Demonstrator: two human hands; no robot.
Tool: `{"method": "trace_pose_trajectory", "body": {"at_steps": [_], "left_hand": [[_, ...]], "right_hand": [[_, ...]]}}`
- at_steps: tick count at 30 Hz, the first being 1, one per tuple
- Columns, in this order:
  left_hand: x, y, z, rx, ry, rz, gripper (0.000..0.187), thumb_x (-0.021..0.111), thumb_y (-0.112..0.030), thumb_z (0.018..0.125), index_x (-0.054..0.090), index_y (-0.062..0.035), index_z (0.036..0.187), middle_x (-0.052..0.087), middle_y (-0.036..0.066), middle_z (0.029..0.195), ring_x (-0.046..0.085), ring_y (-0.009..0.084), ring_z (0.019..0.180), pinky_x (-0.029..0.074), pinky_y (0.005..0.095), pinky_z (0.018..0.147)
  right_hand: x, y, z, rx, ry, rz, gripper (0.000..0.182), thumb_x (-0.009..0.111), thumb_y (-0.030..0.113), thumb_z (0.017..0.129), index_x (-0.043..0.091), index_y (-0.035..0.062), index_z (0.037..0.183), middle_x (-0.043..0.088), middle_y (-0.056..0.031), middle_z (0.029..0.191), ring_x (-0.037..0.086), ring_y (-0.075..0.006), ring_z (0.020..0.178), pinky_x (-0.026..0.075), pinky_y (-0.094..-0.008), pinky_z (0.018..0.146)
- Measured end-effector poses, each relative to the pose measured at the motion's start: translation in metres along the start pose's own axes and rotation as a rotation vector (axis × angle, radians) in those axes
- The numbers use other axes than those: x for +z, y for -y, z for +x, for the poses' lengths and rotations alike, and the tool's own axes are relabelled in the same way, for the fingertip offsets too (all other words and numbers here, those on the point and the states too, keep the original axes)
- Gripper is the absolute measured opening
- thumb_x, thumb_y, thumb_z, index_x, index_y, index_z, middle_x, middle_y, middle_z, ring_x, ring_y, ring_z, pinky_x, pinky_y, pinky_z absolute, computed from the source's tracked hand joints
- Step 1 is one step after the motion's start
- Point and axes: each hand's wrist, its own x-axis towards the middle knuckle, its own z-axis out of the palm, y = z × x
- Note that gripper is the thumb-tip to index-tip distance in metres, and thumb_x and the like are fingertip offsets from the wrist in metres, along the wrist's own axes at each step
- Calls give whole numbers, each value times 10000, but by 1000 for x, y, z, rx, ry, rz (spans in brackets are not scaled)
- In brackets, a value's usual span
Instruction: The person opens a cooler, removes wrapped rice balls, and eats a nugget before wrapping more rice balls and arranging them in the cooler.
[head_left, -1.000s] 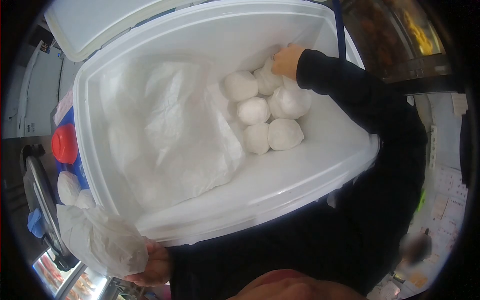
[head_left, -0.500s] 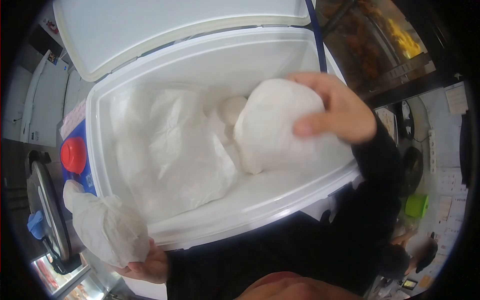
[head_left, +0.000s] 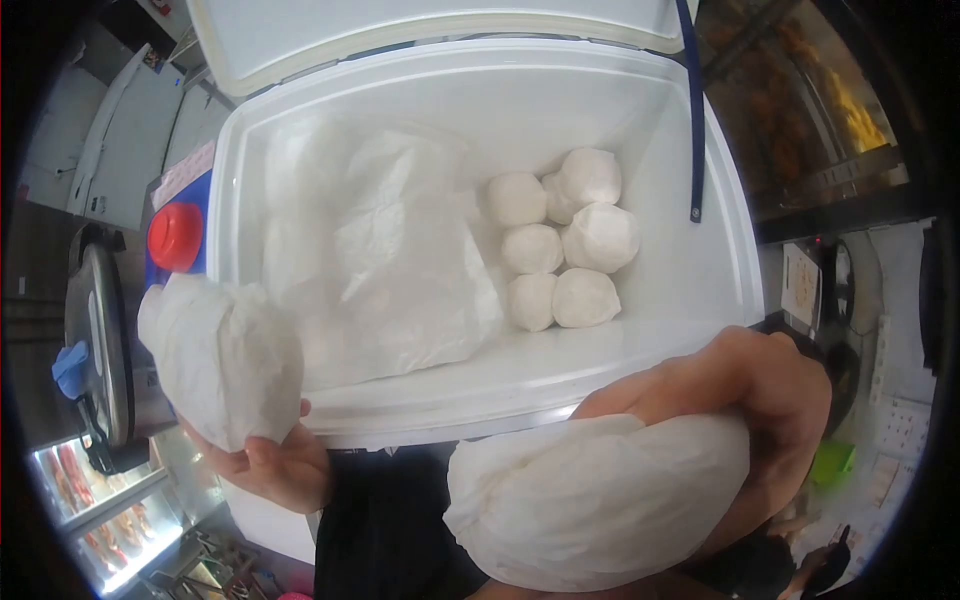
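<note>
My left hand is closed around a white paper-wrapped bundle outside the cooler's near left corner. In my right hand is another white paper-wrapped bundle, large and rounded, held close to my body in front of the cooler's near rim. What either wrapping contains is hidden. The white cooler box stands with its lid raised. Several small white wrapped balls sit grouped on the right side of its floor. To their left lies a large crinkled white sheet or bag, lumpy over whatever it covers.
Left of the cooler are a red bowl-shaped item and a large lidded metal pot with a blue cloth. A dark strap hangs at the cooler's right. A glass-fronted case stands at the far right.
My right hand has drawn its wrapped bundle out of the cooler toward my body, uncovering the wrapped balls. My left hand still holds its bundle. The view has shifted slightly.
</note>
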Motion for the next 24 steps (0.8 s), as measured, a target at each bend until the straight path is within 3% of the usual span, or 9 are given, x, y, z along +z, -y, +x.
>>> {"method": "trace_pose_trajectory", "body": {"at_steps": [3, 6, 8, 10, 13, 18, 21, 23, 24], "left_hand": [[9, -5, 2, -5, 34, -32, 860, 707, -306, 678, 267, 55, 1322, 446, 236, 1225, 578, 300, 994, 566, 280, 596], [12, -11, 3, -50, 104, -41, 891, 692, -257, 645, 226, 47, 1341, 412, 250, 1269, 536, 369, 1068, 559, 337, 668], [28, -11, 3, -4, 136, -155, 861, 693, -183, 650, 235, 48, 1342, 396, 223, 1291, 476, 336, 1140, 473, 361, 837], [21, -11, 1, 21, 195, -120, 832, 691, -103, 654, 251, 38, 1346, 371, 190, 1319, 392, 290, 1215, 338, 361, 980], [7, -13, 3, -32, 367, -87, 781, 689, -65, 675, 291, 8, 1342, 339, 146, 1340, 304, 225, 1265, 230, 308, 1028], [-23, -18, -17, 130, 284, -527, 848, 705, -130, 667, 219, -65, 1359, 336, 163, 1318, 374, 271, 1219, 341, 381, 987], [-40, -23, -29, 235, 53, -544, 979, 765, -280, 638, 142, -104, 1373, 297, 177, 1339, 379, 309, 1219, 419, 423, 940], [-45, -36, -40, 165, -263, -436, 1024, 791, -349, 617, 145, -101, 1372, 286, 179, 1349, 368, 316, 1228, 408, 418, 952], [-48, -38, -43, 140, -361, -389, 1120, 808, -469, 557, 135, -102, 1372, 284, 178, 1354, 353, 322, 1239, 387, 417, 970]], "right_hand": [[7, 11, 23, 65, 67, 200, 594, 816, 280, 629, 477, 25, 1045, 632, -187, 983, 653, -251, 871, 522, -363, 777], [5, 32, 36, 197, 56, 109, 606, 829, 267, 588, 502, 14, 1032, 635, -154, 973, 644, -226, 860, 508, -329, 774], [1, 40, 41, 264, 58, -74, 628, 842, 266, 549, 523, 6, 1023, 638, -126, 960, 638, -208, 845, 499, -306, 771], [6, 30, 53, 330, -30, -37, 614, 796, 253, 603, 506, -15, 1075, 628, -130, 981, 625, -203, 879, 481, -303, 805], [25, 16, 81, 393, -108, 153, 597, 726, 233, 684, 481, -45, 1152, 613, -136, 1013, 605, -195, 930, 453, -299, 856], [74, 14, 111, 406, 131, 357, 631, 714, 248, 702, 457, -51, 1194, 589, -137, 1058, 579, -194, 973, 434, -309, 882], [105, 13, 122, 424, 308, 378, 558, 724, 222, 716, 482, -47, 1141, 602, -121, 1011, 596, -179, 911, 460, -290, 828], [129, 16, 128, 460, 465, 368, 531, 729, 221, 719, 492, -44, 1114, 607, -116, 986, 604, -173, 880, 473, -278, 796], [144, 12, 127, 433, 514, 376, 517, 731, 235, 721, 502, -47, 1089, 608, -115, 961, 605, -167, 854, 479, -274, 769]]}}
